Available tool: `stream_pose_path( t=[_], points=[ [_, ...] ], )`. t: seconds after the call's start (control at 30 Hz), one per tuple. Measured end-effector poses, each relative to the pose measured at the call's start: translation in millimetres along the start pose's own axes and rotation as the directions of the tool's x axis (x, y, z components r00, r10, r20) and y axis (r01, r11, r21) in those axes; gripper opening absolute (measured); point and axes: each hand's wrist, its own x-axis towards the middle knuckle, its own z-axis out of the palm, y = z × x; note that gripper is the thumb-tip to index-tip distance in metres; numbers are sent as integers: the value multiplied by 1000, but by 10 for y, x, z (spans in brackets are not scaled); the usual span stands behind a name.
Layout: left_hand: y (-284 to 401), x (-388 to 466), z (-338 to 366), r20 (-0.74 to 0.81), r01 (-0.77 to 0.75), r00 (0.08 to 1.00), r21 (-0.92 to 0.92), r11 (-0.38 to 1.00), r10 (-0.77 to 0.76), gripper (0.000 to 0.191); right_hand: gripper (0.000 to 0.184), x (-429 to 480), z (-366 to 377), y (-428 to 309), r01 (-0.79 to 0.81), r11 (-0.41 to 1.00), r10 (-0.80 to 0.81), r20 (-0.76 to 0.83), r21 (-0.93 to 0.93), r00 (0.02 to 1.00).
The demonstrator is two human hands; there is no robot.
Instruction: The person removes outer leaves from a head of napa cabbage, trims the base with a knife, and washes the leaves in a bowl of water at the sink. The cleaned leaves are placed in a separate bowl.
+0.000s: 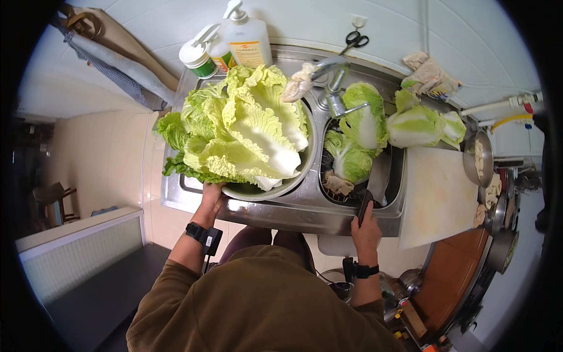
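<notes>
My right hand (pixel 366 229) grips the black handle of a kitchen knife (pixel 364 207), whose broad blade reaches into the right sink bowl. Large loose leaves of napa cabbage (pixel 259 132) are heaped in a round metal basin (pixel 264 193) over the left bowl. At the basin's near left rim is my left hand (pixel 213 199); its fingers are hidden under the leaves, so its hold cannot be told. Two pieces of napa cabbage (pixel 364 116) and a crumpled beige cloth (pixel 338 184) lie in and over the right bowl.
A chrome faucet (pixel 335 94) with cloth around its spout rises between the bowls. A white cutting board (pixel 440 193) lies to the right, with more cabbage (pixel 415 125) behind it. Pump bottles (pixel 250 42) stand at the back left, and scissors (pixel 355 40) hang on the wall.
</notes>
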Motion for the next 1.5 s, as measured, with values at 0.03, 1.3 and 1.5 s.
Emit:
stream_pose_path(
  t=[0.03,1.3,1.5],
  points=[
    [0,5,-5,-10,9,1000,8,1000,-9,40,74,21,-7,-4,19,999,-19,2,-36,1000],
    [714,81,2484,429,359,886,-390,848,-178,18,30,1594,-704,-1440,570,818,-511,-554,-77,657],
    [647,224,2533,718,311,695,-349,884,39,14,41,1440,-361,-2001,-402,-184,-295,340,897,893]
  ],
)
